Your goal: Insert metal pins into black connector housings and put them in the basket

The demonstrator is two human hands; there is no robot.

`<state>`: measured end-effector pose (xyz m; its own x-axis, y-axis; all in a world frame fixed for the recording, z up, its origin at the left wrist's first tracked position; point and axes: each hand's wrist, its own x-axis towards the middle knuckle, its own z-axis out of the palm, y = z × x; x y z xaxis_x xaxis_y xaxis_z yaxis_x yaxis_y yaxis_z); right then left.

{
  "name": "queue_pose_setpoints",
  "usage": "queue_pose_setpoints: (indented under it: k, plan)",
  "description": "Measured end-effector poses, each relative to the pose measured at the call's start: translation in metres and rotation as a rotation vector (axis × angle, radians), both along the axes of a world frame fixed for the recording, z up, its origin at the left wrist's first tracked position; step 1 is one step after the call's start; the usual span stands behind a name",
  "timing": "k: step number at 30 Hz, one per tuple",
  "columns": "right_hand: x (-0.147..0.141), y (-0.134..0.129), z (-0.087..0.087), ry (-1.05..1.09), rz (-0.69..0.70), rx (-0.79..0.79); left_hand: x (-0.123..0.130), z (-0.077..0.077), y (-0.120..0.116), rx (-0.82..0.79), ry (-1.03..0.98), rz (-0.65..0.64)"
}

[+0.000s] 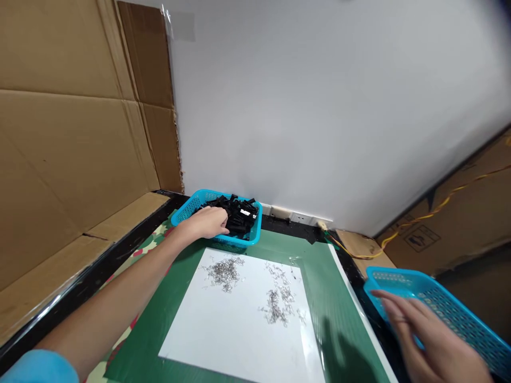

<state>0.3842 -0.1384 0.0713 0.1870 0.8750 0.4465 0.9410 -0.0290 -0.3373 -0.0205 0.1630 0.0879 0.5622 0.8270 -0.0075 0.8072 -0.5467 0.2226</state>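
In the head view, taking the white board (223, 330) as the clock's centre and twelve as the wall (271, 96), a blue basket (239, 243) of black pieces (239, 226) stands near half past eleven, just past the board's far edge. Its long axis runs roughly nine to three. The black pieces are slim and heaped at mixed angles; one with a white patch (245, 212) lies close to a nine-to-three line.

The left hand (211, 222) reaches in from eight o'clock, knuckles up, fingers curled down onto the black pieces. Its fingertips are partly hidden, so I cannot tell whether it grips one.

The right hand (427, 330), blurred, is at three o'clock, fingers close together and pointing towards ten, in front of a second basket (459, 314) whose long axis runs from ten to four. I cannot tell if it holds anything.

On the board, thin wire bits lie in a left pile (225, 272) at eleven and a looser right pile (275, 306) at two, pointing every way. A green mat (339, 282) lies beneath the board on the black worktop (295, 229).
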Motion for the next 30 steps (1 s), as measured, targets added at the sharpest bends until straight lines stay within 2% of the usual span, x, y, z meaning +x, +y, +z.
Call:
queue_pose_setpoints:
  k: [5,8,11,13,17,23,27,30]
  plan:
    - [-0.102,0.053,-0.001,0.226,0.376,-0.403,-0.006,0.008,-0.005,0.046,-0.16,0.029]
    - [-0.133,0.078,-0.013,0.292,0.48,-0.482,-0.012,0.013,-0.014,0.073,-0.294,0.048]
    - [-0.142,0.092,-0.024,0.333,0.531,-0.513,-0.016,0.014,-0.029,0.085,-0.449,0.061]
    - [-0.144,0.096,-0.027,0.34,0.556,-0.532,-0.016,0.008,-0.042,0.087,-0.564,0.068]
    - [-0.152,0.098,-0.024,0.304,0.587,-0.568,-0.006,-0.019,-0.076,0.024,-0.772,0.092]
    - [-0.157,0.095,-0.022,0.275,0.604,-0.557,0.009,-0.062,-0.118,-0.197,-0.939,0.109]
    - [-0.15,0.095,-0.028,0.349,0.519,-0.562,0.011,-0.074,-0.131,-0.355,-1.074,0.161]
    - [-0.149,0.096,-0.032,0.355,0.53,-0.562,0.013,-0.077,-0.139,-0.393,-1.069,0.161]
